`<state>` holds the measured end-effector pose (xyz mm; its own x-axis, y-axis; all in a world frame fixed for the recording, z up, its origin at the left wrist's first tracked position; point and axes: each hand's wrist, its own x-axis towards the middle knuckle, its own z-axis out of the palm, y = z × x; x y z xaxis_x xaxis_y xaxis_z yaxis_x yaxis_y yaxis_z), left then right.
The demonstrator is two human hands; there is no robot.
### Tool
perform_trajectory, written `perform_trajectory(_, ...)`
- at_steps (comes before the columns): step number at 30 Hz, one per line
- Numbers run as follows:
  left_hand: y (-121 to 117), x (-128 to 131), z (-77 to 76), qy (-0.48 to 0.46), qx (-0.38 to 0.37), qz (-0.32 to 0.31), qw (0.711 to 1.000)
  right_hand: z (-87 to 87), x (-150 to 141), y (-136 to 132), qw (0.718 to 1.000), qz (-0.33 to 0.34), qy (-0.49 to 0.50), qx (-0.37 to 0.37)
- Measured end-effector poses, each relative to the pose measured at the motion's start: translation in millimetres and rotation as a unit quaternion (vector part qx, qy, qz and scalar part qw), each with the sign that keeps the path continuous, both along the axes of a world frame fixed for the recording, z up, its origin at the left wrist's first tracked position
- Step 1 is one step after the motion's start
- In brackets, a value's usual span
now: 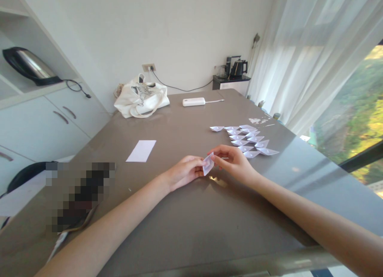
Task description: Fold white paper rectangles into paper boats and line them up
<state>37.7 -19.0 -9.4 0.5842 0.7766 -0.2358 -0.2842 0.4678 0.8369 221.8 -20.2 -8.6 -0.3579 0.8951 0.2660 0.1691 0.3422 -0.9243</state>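
A small piece of folded white paper [207, 165] is held up just above the table, pinched from both sides. My left hand [187, 171] grips its left edge between thumb and fingers. On its right edge, the thumb and fingertips of my right hand [231, 161] are closed. Just beyond my right hand, several folded paper boats [239, 137] stand grouped in rows. A white paper sheet [141, 151] lies flat to the left, beyond my left forearm.
The grey-brown table [179, 233] carries a white bag [142, 99] and a white power bank [194, 101] with a short cable at the back. Paper scraps [255, 120] lie near the right edge. A blurred dark device [83, 197] with a cable sits at the left edge.
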Motion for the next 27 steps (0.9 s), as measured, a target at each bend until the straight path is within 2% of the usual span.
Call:
perform_trajectory(9,6,-11,2.3,0.037,-0.052,-0.050,0.997,2.1,0,3,1.000,0.006,0.010,-0.015)
perform_trajectory(13,8,-14,4.1,0.077,-0.023,-0.038,0.996,-1.8,3,8,0.999,-0.041,0.010,-0.025)
perform_trajectory(16,8,-13,5.4,0.120,0.049,0.011,0.992,-4.2,7,13,0.995,-0.096,0.012,-0.038)
perform_trajectory(18,8,-11,4.5,0.151,0.134,0.060,0.978,-5.0,9,16,0.992,-0.122,0.013,-0.042)
perform_trajectory(22,9,-10,-0.6,0.231,0.314,0.119,0.913,-6.6,11,18,0.989,-0.141,0.013,-0.045)
perform_trajectory(27,7,-12,-2.6,0.302,0.408,0.118,0.854,-12.3,12,19,0.989,-0.130,-0.005,-0.069)
